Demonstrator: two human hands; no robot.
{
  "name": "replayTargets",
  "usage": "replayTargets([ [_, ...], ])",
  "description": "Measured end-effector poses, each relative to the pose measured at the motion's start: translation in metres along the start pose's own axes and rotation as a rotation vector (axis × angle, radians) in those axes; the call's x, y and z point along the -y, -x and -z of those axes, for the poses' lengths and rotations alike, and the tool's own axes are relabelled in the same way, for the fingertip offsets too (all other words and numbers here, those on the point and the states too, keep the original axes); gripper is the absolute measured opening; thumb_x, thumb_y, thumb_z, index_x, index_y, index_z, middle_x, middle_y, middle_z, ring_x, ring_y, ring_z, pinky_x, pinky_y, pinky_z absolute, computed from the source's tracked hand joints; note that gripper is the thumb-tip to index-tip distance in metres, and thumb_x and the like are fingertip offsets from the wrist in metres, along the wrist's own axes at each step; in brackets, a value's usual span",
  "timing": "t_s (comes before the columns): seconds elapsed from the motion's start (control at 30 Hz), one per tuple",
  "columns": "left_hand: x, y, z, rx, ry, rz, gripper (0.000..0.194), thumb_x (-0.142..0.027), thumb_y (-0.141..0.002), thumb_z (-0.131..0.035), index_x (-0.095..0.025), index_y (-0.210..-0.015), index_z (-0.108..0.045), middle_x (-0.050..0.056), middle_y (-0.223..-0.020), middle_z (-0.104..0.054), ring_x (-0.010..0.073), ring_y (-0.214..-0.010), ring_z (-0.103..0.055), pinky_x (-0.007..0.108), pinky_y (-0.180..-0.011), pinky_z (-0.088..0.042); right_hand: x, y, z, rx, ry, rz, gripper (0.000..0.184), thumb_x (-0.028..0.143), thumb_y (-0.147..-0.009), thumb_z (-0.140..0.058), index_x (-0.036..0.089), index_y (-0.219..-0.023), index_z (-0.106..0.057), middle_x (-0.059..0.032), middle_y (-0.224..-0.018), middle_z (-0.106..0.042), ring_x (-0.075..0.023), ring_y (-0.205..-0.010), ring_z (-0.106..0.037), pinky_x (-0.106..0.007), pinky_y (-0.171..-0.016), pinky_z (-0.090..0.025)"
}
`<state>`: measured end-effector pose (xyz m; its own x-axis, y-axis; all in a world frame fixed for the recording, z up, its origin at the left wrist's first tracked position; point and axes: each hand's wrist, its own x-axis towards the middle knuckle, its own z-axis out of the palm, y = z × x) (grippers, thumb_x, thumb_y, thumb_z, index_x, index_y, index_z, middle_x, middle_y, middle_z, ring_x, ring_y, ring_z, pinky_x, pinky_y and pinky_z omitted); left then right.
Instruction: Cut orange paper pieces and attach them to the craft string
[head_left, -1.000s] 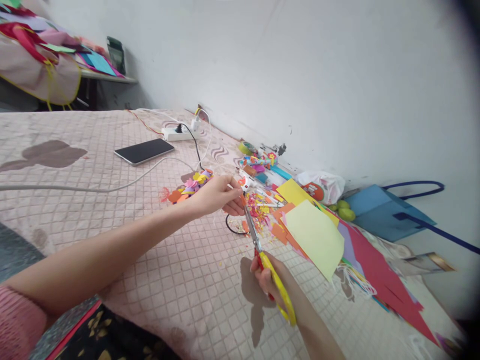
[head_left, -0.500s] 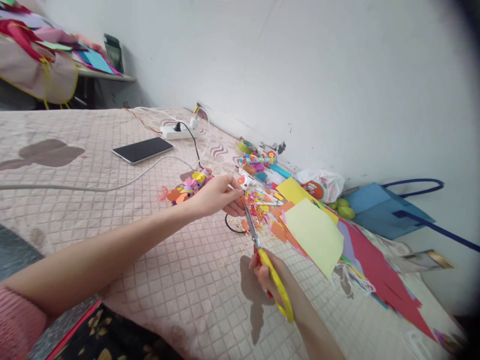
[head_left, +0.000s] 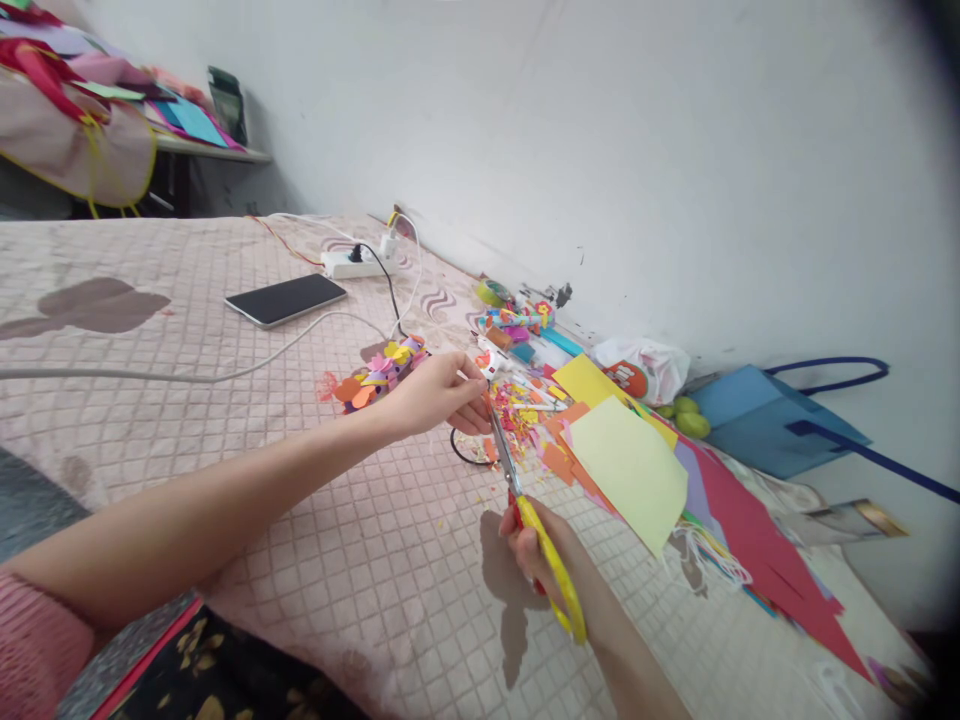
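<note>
The left forearm (head_left: pixel 225 510) slants in from the lower left, its sleeve cut off by the edge. The left hand (head_left: pixel 442 392) pinches a small orange piece (head_left: pixel 487 399), mostly hidden. There the scissors' (head_left: pixel 531 516) tips blur against scraps (head_left: pixel 525 408) on the counter (head_left: pixel 375 590). Rightward, the right hand (head_left: pixel 571 552) is wrapped around the yellow-and-red handles, forearm leaving the bottom edge.

A white wall (head_left: pixel 525 130) fills the upper view (small dark scuffs (head_left: pixel 580 257) mark it low down). Along its foot runs a table (head_left: pixel 375 590) under a pale pink cloth (head_left: pixel 292 560), quilted in a grid with brown patches. At upper left, a second table (head_left: pixel 253 157) has a pale edge and dark underside. Speckled grey floor (head_left: pixel 28 510) shows at lower left. The light is soft.
</note>
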<state>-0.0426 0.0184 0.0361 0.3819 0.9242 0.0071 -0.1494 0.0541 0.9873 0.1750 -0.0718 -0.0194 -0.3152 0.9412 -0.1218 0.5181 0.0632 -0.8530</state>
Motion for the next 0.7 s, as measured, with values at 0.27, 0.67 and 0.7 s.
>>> replayTargets([
  [0.27,-0.0011,0.002,-0.0018,-0.009,-0.009,0.004,0.011,-0.021,-0.084,-0.053,-0.015,-0.083,-0.044,0.007,-0.069,-0.07,0.0184,-0.064,-0.069,0.032,-0.06,-0.057,0.0012,0.0011,-0.0003,-0.015,0.067,0.003,0.058,0.075,-0.074,-0.037,0.018,-0.077,-0.049,0.0056,-0.05,-0.037,-0.0078,-0.042,-0.034,-0.018,-0.036,-0.026],
  [0.67,0.0005,0.0009,-0.0018,-0.02,-0.033,-0.013,0.01,-0.021,-0.085,-0.052,-0.015,-0.082,-0.044,0.007,-0.07,-0.07,0.0188,-0.064,-0.069,0.033,-0.061,-0.058,0.0067,0.0008,0.0006,-0.034,0.149,-0.026,0.054,0.071,-0.076,-0.038,0.018,-0.077,-0.049,0.0045,-0.051,-0.041,-0.0087,-0.043,-0.039,-0.019,-0.038,-0.029],
  [0.7,0.0009,0.0007,-0.0015,-0.017,-0.036,-0.018,0.01,-0.021,-0.085,-0.052,-0.015,-0.082,-0.044,0.007,-0.07,-0.07,0.019,-0.065,-0.07,0.033,-0.061,-0.058,0.0074,0.0009,0.0006,-0.036,0.151,-0.029,0.054,0.071,-0.076,-0.039,0.018,-0.077,-0.05,0.0047,-0.051,-0.041,-0.0087,-0.043,-0.038,-0.019,-0.038,-0.029],
])
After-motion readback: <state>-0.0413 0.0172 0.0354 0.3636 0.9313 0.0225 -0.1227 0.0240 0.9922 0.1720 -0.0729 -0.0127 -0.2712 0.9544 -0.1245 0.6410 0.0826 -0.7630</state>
